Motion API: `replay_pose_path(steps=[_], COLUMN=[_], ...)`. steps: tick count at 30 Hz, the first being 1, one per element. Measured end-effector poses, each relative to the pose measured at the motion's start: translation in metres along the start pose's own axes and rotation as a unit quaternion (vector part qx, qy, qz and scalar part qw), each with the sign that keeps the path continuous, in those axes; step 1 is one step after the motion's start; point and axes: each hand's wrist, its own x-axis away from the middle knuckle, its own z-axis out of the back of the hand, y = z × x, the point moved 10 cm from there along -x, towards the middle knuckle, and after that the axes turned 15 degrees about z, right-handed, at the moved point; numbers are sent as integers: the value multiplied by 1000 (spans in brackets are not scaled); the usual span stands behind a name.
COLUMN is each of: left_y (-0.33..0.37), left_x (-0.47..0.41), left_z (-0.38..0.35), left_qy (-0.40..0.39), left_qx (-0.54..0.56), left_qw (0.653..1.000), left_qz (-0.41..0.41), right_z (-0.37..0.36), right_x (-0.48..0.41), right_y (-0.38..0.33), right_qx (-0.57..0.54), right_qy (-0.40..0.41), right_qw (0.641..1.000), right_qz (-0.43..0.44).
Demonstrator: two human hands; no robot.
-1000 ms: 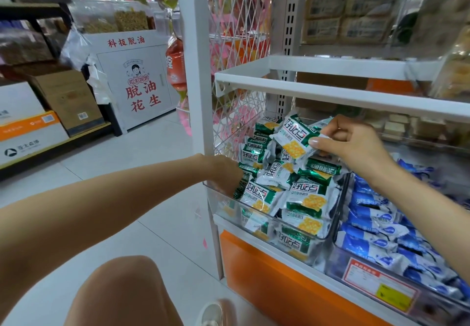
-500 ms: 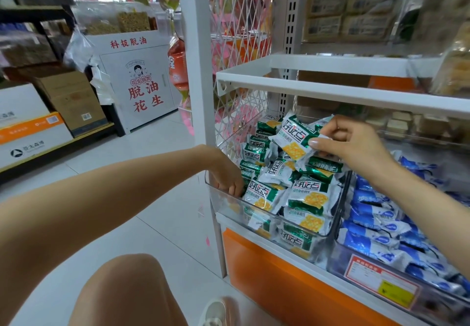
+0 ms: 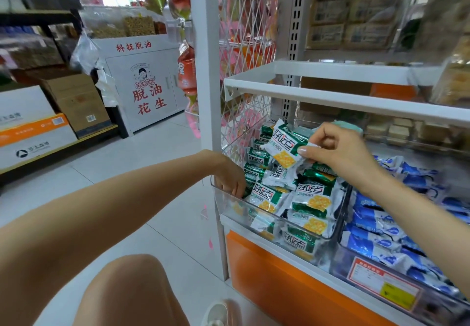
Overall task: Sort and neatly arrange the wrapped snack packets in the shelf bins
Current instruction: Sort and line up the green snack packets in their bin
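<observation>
The left hand has come up slightly out of the heap, so its fingertips now show. The right hand's packet has lifted a touch and swung leftward. That left hand sits at the 8 o'clock corner of the clear bin, fingers curled down against a dark green packet edge; I cannot tell if it grips anything. Green-and-white cracker packets fill this bin, lying at mixed angles. Above them, toward 12 o'clock, the held packet hangs tilted, its crimped end pinched between thumb and forefinger of the right hand. At 3 o'clock, blue packets lie in overlapping rows in the neighbouring bin. The sorting by colour looks finished, while squaring up the green heap seems mostly still to do.
</observation>
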Motion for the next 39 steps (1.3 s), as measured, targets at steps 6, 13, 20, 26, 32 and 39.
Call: replay_pose_path(steps=[6, 13, 20, 26, 32, 39], left_y=[-22, -67, -95, -101, -89, -87], left_x=[50, 115, 108, 105, 106, 110], left_z=[24, 8, -27, -32, -28, -25], left_qy=[124, 282, 297, 295, 299, 307], left_qx=[107, 262, 342, 349, 350, 358], left_qw=[986, 921, 884, 881, 883, 878], left_qz=[9, 64, 121, 122, 96, 82], right_z=[-27, -101, -138, -166, -189, -204], right_x=[-10, -17, -22, -20, -9, -3], right_y=[-7, -1, 18, 21, 27, 35], right_qx=[-12, 74, 109, 110, 228, 241], right_qy=[-19, -136, -239, -357, -465, -499], right_qw=[1000, 988, 964, 926, 855, 832], right_qz=[-8, -16, -39, -53, 3, 32])
